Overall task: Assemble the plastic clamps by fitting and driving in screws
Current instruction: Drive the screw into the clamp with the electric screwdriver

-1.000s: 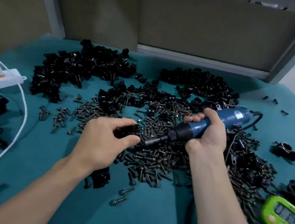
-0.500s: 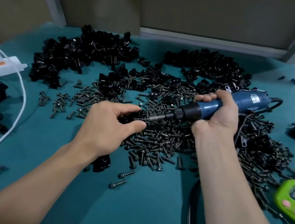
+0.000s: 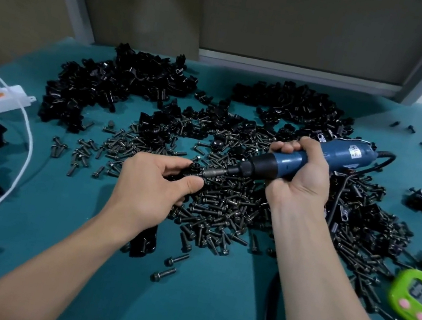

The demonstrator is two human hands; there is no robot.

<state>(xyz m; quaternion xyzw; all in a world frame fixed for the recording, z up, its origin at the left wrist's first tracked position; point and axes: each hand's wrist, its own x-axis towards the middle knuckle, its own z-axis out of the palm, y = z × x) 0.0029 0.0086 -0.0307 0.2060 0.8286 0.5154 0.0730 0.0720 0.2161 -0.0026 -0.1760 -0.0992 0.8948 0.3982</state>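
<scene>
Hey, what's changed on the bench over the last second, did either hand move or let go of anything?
The right hand swung the blue screwdriver so its bit rose from beside the thumb of the left hand onto the clamp it pinches. Nothing was taken up or let go. Both grips, the loose screws, the clamp piles and the green timer stayed put; only the camera shifted.
</scene>
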